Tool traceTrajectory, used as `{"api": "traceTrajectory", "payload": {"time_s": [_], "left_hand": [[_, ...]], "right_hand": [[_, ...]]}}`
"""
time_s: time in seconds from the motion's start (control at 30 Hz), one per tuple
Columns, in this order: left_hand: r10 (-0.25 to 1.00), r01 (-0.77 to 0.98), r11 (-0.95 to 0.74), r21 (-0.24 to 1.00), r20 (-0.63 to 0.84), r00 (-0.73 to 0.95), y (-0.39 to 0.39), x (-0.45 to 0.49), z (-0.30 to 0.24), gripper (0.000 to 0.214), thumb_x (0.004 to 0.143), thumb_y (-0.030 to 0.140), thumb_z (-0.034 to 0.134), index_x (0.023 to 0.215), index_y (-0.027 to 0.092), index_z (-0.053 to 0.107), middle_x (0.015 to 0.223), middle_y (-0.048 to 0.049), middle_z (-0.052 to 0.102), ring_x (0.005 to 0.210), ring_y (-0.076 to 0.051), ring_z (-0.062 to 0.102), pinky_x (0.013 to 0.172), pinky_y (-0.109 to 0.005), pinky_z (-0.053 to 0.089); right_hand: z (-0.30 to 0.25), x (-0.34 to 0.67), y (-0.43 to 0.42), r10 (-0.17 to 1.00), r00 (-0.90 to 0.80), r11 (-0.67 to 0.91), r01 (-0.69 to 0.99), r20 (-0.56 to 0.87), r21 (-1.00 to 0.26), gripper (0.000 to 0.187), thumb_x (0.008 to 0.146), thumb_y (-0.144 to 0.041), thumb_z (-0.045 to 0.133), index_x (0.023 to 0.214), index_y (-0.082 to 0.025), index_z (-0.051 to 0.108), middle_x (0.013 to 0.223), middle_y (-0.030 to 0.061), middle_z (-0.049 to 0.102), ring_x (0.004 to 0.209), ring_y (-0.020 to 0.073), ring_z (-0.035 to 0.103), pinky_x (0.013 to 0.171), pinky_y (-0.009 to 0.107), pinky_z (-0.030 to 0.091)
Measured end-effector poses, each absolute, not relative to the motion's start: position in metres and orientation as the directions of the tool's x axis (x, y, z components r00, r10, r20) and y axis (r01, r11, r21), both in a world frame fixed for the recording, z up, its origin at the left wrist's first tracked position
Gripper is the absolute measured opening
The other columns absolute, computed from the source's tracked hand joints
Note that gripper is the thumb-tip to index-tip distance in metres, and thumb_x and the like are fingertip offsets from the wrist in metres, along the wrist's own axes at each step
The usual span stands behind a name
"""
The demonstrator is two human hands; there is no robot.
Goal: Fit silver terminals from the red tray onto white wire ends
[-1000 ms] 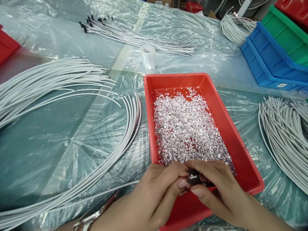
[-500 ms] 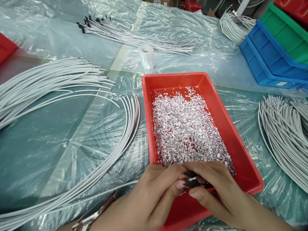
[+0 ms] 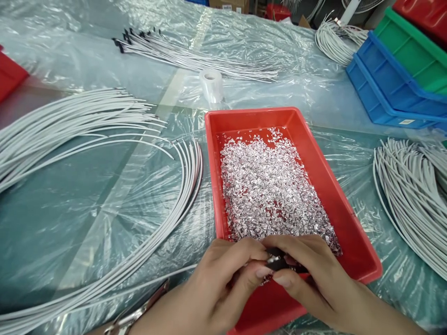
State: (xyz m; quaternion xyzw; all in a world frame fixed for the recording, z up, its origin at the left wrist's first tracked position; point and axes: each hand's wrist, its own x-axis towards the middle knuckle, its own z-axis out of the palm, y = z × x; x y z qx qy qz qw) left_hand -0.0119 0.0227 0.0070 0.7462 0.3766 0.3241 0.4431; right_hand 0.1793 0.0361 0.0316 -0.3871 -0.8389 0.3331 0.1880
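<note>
My left hand is closed, thumb and index finger pinched together. One white cable runs in from the left and disappears behind this hand; its end is hidden. My right hand is closed around a small black part, which shows a silver bit at its middle. The left fingertips touch the near side of the black part. Both hands meet over the near end of a red tray. Many small shiny metal pieces lie spread across the tray's bottom.
White cables curve across the plastic-covered table on the left. Black-tipped cables and a clear tape roll lie beyond the tray. To the right are a coiled cable bundle and stacked blue bins.
The black part has turned slightly between my fingers, and my left fingers have shifted a little. The view has tipped slightly. Both hands stay together over the tray.
</note>
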Motion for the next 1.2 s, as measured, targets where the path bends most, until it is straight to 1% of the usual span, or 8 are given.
{"api": "traceTrajectory", "payload": {"time_s": [0.2,0.3,0.5,0.63,0.83,0.97,1.1,1.2], "left_hand": [[0.845,0.311,-0.357,0.881,0.163,0.509,0.024,-0.01,0.006,0.011,0.093,0.013,0.04,0.088,0.022,0.046,0.069,0.0056,0.055,0.059,-0.007,0.053,0.058,-0.018,0.041],[0.837,0.32,-0.365,0.874,0.158,0.524,0.025,-0.01,0.008,0.013,0.092,0.013,0.039,0.086,0.022,0.045,0.067,0.0053,0.054,0.057,-0.008,0.052,0.057,-0.019,0.041],[0.807,0.286,-0.362,0.887,0.146,0.572,0.027,-0.011,0.011,0.014,0.093,0.014,0.035,0.083,0.021,0.041,0.071,0.0036,0.056,0.059,-0.008,0.053,0.057,-0.019,0.041],[0.815,0.28,-0.357,0.891,0.151,0.559,0.028,-0.011,0.011,0.017,0.095,0.016,0.032,0.083,0.021,0.043,0.068,0.0035,0.054,0.057,-0.009,0.051,0.055,-0.02,0.039],[0.847,0.152,-0.268,0.951,0.157,0.508,0.027,-0.01,0.009,0.019,0.097,0.019,0.029,0.084,0.02,0.043,0.061,0.0049,0.048,0.053,-0.008,0.047,0.054,-0.018,0.039],[0.866,0.093,-0.225,0.97,0.155,0.475,0.026,-0.009,0.007,0.02,0.098,0.022,0.03,0.086,0.019,0.045,0.061,0.0042,0.046,0.052,-0.008,0.045,0.051,-0.019,0.038],[0.877,0.094,-0.182,0.979,0.119,0.465,0.024,-0.008,0.006,0.018,0.097,0.02,0.03,0.086,0.019,0.044,0.062,0.0039,0.046,0.054,-0.008,0.045,0.052,-0.02,0.038],[0.872,0.092,-0.187,0.978,0.123,0.473,0.024,-0.007,0.005,0.018,0.096,0.019,0.031,0.084,0.019,0.044,0.061,0.004,0.044,0.052,-0.009,0.043,0.049,-0.02,0.036]], "right_hand": [[0.031,0.178,0.037,0.754,-0.654,0.473,0.484,0.055,-0.736,0.024,0.099,-0.039,0.029,0.109,-0.024,0.045,0.087,-0.0035,0.069,0.066,0.0079,0.065,0.06,0.016,0.049],[0.032,0.177,0.037,0.757,-0.646,0.504,0.475,0.104,-0.721,0.026,0.1,-0.037,0.027,0.105,-0.022,0.047,0.082,-0.0025,0.069,0.062,0.0076,0.064,0.055,0.014,0.049],[0.034,0.175,0.039,0.759,-0.631,0.544,0.482,0.159,-0.687,0.03,0.1,-0.039,0.026,0.1,-0.02,0.05,0.08,-0.0014,0.07,0.062,0.0075,0.065,0.055,0.013,0.05],[0.033,0.177,0.039,0.764,-0.622,0.544,0.48,0.17,-0.688,0.03,0.1,-0.037,0.026,0.106,-0.02,0.049,0.084,-0.001,0.071,0.068,0.0071,0.066,0.059,0.012,0.051],[0.028,0.18,0.036,0.802,-0.575,0.507,0.508,0.164,-0.696,0.025,0.099,-0.033,0.03,0.104,-0.021,0.051,0.086,0.0005,0.07,0.068,0.0098,0.066,0.057,0.016,0.051],[0.024,0.184,0.032,0.84,-0.512,0.467,0.513,0.179,-0.721,0.021,0.096,-0.032,0.037,0.105,-0.021,0.052,0.079,-0.0005,0.068,0.063,0.0103,0.064,0.056,0.017,0.051],[0.021,0.183,0.03,0.876,-0.382,0.464,0.498,0.295,-0.733,0.022,0.089,-0.039,0.051,0.099,-0.02,0.055,0.064,-0.0031,0.06,0.045,0.0079,0.053,0.04,0.016,0.044],[0.022,0.18,0.03,0.824,-0.35,0.566,0.522,0.445,-0.638,0.007,0.087,-0.022,0.058,0.092,-0.019,0.056,0.058,-0.0055,0.056,0.039,0.007,0.047,0.039,0.018,0.042]]}}
